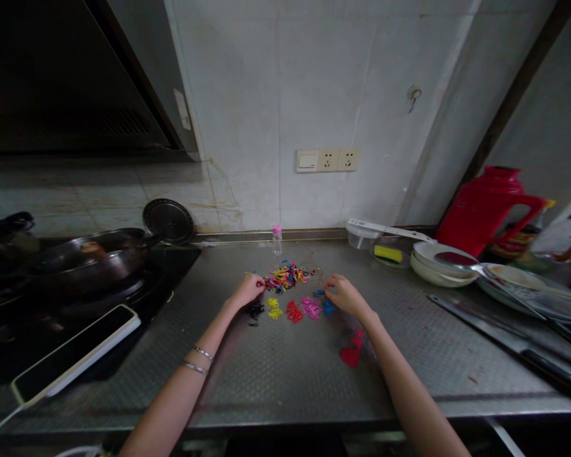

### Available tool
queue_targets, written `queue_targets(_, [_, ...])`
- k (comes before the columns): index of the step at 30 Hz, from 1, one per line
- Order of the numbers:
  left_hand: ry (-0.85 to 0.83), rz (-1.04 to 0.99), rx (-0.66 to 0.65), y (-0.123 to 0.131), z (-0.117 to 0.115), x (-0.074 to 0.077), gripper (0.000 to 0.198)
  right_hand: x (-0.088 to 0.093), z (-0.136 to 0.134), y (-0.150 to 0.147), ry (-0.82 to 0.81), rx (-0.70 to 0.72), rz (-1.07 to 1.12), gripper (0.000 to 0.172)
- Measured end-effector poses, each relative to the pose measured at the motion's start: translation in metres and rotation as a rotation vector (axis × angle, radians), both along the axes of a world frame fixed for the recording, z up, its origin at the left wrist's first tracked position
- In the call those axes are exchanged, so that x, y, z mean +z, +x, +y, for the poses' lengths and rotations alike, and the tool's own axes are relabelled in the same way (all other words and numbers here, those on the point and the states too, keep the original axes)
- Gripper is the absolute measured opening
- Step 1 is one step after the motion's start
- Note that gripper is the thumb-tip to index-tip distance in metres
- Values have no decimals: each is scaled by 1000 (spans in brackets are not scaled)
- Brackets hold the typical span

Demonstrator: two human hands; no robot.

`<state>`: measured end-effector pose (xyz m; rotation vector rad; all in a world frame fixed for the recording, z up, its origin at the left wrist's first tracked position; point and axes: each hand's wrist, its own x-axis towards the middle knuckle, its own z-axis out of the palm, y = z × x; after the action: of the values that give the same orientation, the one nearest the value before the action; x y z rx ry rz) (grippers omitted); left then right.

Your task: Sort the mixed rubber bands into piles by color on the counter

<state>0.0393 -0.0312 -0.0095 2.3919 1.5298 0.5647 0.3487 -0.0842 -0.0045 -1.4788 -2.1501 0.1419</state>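
Observation:
A mixed heap of small colourful rubber bands [288,277] lies on the metal counter. In front of it are separate little piles of black bands [254,310], yellow bands [274,309], red bands [294,311], pink bands [311,308] and blue bands [328,308]. My left hand [248,291] is closed in a pinch at the heap's left edge, just above the black pile. On the other side my right hand [345,296] has its fingertips drawn together over the blue pile. What either hand pinches is too small to make out.
A pink-capped clear bottle [276,241] stands behind the heap. A red scrap [352,350] lies by my right forearm. At left are a phone [78,352] and a pan [92,260] on the stove; at right, a knife [480,324], bowls [440,270] and a red thermos [485,209].

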Motion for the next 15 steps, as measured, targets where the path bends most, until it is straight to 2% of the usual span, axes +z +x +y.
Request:
queue_targets(7, [34, -20, 9, -2, -1, 1, 22, 2, -2, -1, -9, -6, 8, 15])
queue_targets(15, [70, -166, 1, -3, 0, 4, 23, 6, -3, -2, -33, -12, 7, 16])
